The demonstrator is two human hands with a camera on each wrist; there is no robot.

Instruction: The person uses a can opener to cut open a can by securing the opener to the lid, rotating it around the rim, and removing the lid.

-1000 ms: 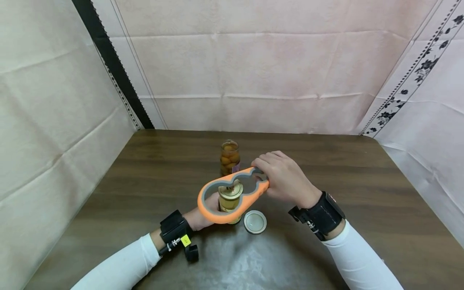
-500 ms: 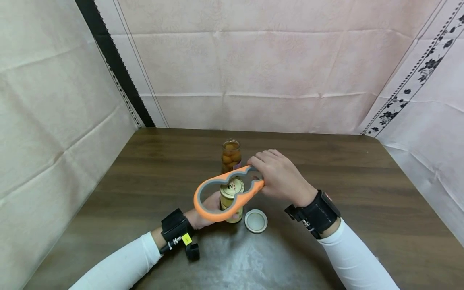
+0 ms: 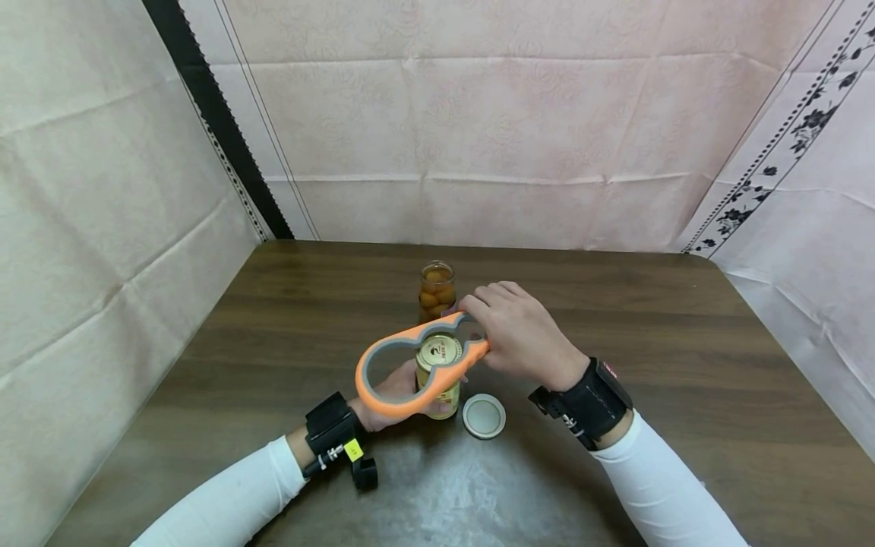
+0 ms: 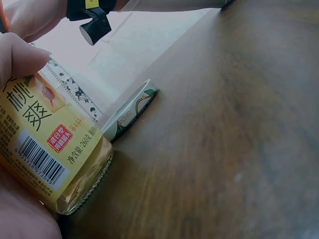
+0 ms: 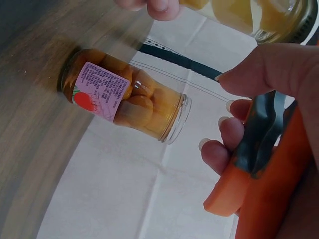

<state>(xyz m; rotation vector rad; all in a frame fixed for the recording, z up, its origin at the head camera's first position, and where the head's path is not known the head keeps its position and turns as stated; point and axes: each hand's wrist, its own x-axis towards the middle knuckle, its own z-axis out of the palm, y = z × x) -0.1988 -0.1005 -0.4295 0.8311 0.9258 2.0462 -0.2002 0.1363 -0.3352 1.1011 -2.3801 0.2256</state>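
Note:
My left hand (image 3: 402,381) grips a glass jar with a yellow label (image 4: 55,144) around its side, near the table surface. Its gold-coloured metal lid (image 3: 440,351) is on. My right hand (image 3: 513,329) holds an orange and grey jar opener (image 3: 393,409) by one end, fingers curled round its handles. In the head view the opener's loop overlaps the jar, with the lid showing through the gap. The right wrist view shows the thumb and fingers around the opener's grey inner edge (image 5: 259,129). Part of the left hand is hidden behind the opener.
A lidless glass jar of round orange-brown fruit (image 3: 436,292) stands just beyond the hands, with a purple label (image 5: 102,89). A loose white lid (image 3: 484,416) lies inside up, right of the gripped jar. Light cloth (image 3: 437,152) hangs behind the brown wooden table (image 3: 307,304).
My right hand has shifted the opener left, so its narrower part now sits over the lid in the head view. My left hand and its jar have hardly moved.

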